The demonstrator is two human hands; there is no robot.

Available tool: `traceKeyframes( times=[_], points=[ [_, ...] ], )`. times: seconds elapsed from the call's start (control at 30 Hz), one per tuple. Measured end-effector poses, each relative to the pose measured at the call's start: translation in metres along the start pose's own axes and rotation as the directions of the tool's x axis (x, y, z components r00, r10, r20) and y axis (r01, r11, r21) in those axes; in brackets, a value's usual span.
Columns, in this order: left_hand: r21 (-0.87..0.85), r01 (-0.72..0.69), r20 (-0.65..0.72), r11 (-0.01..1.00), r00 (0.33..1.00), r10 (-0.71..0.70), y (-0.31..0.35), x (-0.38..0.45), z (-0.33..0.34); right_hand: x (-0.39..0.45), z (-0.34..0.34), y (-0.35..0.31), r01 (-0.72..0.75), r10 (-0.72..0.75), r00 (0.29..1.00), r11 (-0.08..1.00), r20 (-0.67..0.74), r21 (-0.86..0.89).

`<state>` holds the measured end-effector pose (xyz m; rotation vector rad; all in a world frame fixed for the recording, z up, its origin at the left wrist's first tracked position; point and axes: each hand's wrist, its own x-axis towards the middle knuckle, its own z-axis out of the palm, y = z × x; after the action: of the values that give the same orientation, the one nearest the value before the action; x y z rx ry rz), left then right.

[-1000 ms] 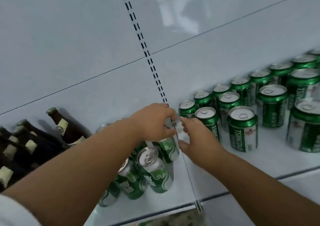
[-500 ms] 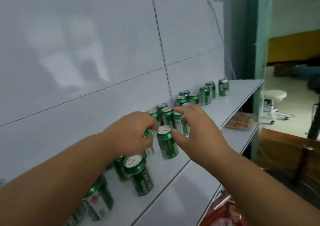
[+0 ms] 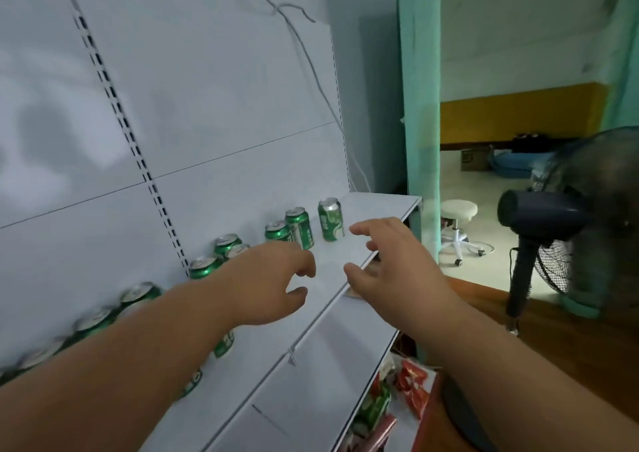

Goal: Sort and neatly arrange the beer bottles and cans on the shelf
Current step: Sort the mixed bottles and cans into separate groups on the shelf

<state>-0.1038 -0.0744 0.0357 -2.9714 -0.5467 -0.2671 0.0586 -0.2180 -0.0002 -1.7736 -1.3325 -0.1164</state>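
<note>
The white shelf [image 3: 373, 209] runs along a white back panel [image 3: 224, 88] with a slotted upright [image 3: 131, 133]. Green cans [image 3: 300, 227] stand upright along the back of the shelf; the farthest can [image 3: 331, 219] stands apart near the shelf end. The left hand [image 3: 273, 278] and right hand [image 3: 390, 261] hover above the shelf, fingers loosely spread, holding nothing. A dark fan [image 3: 587, 216] and white stool [image 3: 458, 211] stand in the room to the right.

White shelf [image 3: 377, 206] — upright green cans [image 3: 331, 220] lined along its back.
</note>
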Motion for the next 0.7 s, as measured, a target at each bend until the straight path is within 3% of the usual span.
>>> traceKeyframes(
  times=[0.33,0.5,0.7],
  points=[
    [0.071,-0.052,0.107,0.996,0.993,0.044,-0.085,0.142,0.063,0.154,0.049,0.089,0.017,-0.016,1.000,0.998,0.013,-0.057],
    [0.026,-0.064,0.138,0.998,0.989,0.060,-0.105,0.205,0.088,0.217,0.062,0.136,0.012,-0.012,1.000,0.999,0.003,-0.047],
    [0.109,0.059,0.059,0.992,0.996,-0.066,-0.112,0.264,0.103,0.279,0.100,0.203,0.050,-0.055,0.993,0.998,0.108,0.050]
  ],
)
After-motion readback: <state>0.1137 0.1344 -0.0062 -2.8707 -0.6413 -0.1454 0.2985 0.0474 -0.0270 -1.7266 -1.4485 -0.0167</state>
